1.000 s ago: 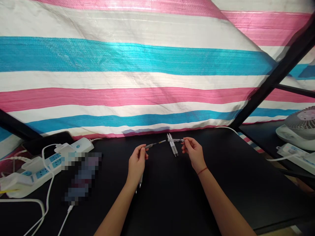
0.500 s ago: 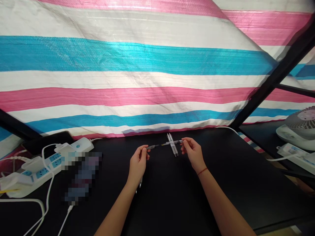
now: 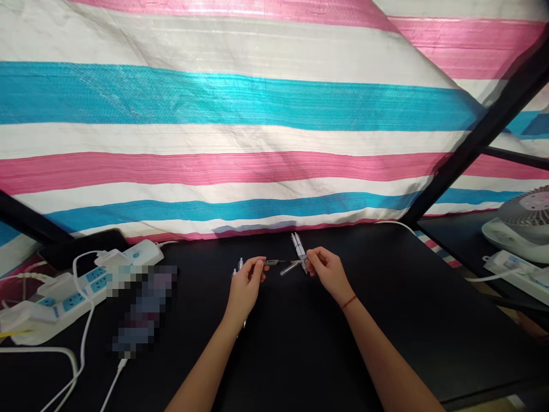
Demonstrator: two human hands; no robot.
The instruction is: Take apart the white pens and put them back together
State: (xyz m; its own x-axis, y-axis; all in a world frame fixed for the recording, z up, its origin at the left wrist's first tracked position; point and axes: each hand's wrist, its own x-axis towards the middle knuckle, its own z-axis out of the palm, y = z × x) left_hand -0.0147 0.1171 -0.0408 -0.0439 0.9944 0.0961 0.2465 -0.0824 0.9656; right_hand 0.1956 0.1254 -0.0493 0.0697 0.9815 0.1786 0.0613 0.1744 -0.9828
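My left hand [image 3: 246,285] pinches a greyish pen part [image 3: 271,262] between thumb and fingertips. A thin, dark pen refill [image 3: 286,261] stretches from that part toward my right hand [image 3: 325,269]. The right fingers are closed on a clear pen barrel [image 3: 290,268], which slants down to the left. Whether the refill touches the right fingertips I cannot tell. Just behind the right fingers, two white pens [image 3: 297,243] lie side by side on the black table [image 3: 300,343]. More pens [image 3: 241,263] lie under my left hand and wrist, mostly hidden, with only their ends showing.
On the left a white power strip [image 3: 81,292] holds several plugs and cables. A blurred-out phone-like object [image 3: 146,312] with a white cable [image 3: 112,382] lies beside it. A fan [image 3: 521,220] and another power strip [image 3: 521,274] are at right. A striped sheet [image 3: 257,103] hangs behind.
My hands have come closer together, the left moving right and the right slightly left and down. The clear barrel now tilts away from the refill, and pen ends show beside my left hand.
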